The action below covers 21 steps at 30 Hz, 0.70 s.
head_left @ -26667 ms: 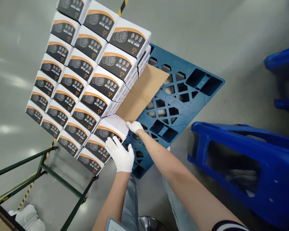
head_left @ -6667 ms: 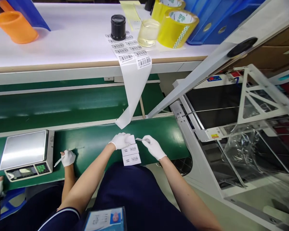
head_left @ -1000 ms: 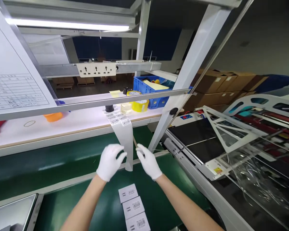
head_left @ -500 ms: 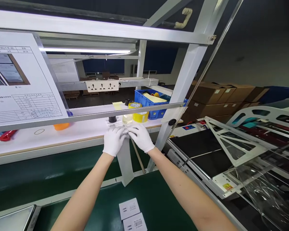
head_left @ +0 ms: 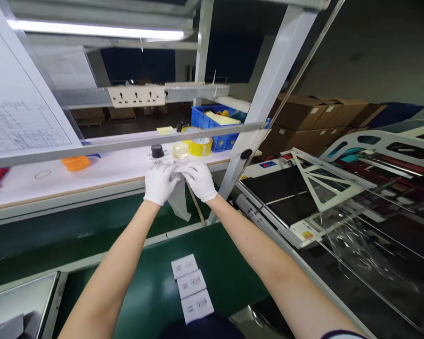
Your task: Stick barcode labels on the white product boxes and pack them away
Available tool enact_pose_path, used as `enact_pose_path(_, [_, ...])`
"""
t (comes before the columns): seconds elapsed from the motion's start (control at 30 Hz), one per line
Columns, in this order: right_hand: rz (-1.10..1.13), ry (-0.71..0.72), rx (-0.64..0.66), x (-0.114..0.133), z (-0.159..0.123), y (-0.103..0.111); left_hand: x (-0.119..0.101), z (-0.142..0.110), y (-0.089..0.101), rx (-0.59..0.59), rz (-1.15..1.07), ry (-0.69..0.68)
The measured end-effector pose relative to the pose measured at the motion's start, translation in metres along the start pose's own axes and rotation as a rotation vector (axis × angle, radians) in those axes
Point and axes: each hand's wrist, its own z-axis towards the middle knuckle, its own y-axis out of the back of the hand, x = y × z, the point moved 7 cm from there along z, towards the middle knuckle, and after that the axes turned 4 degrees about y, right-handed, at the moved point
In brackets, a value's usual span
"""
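Label strip [head_left: 177,203] runs over front edge of white shelf [head_left: 127,168], plain tail hanging above green belt [head_left: 229,268]. Left hand [head_left: 159,183] and right hand [head_left: 199,181], both gloved, meet on strip at edge; fingers bent, thumbs near forefingers, cannot tell if pinching. Black pot [head_left: 157,150] stands on strip's far part; clear cup [head_left: 180,150] and yellow tape [head_left: 200,147] just beside. Three white boxes [head_left: 191,284] on belt, in column, touching. Blue bin [head_left: 226,142] behind tape.
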Motion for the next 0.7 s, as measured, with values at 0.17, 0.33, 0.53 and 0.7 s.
enact_pose_path(0.17, [0.083,-0.12,-0.084,0.021,-0.085,0.019,0.001,-0.017,0.01,0.014,-0.074,-0.026])
enact_pose_path(0.33, [0.369,-0.481,0.267,0.045,-0.268,-0.013,0.023,-0.141,-0.02,-0.131,-0.213,0.246])
enact_pose_path(0.53, [0.786,-1.043,0.512,0.056,-0.433,-0.082,0.015,-0.366,-0.2,0.419,-0.86,1.008])
enact_pose_path(0.7, [0.841,-1.154,0.494,0.062,-0.454,-0.112,-0.02,-0.434,-0.246,0.355,-1.122,1.342])
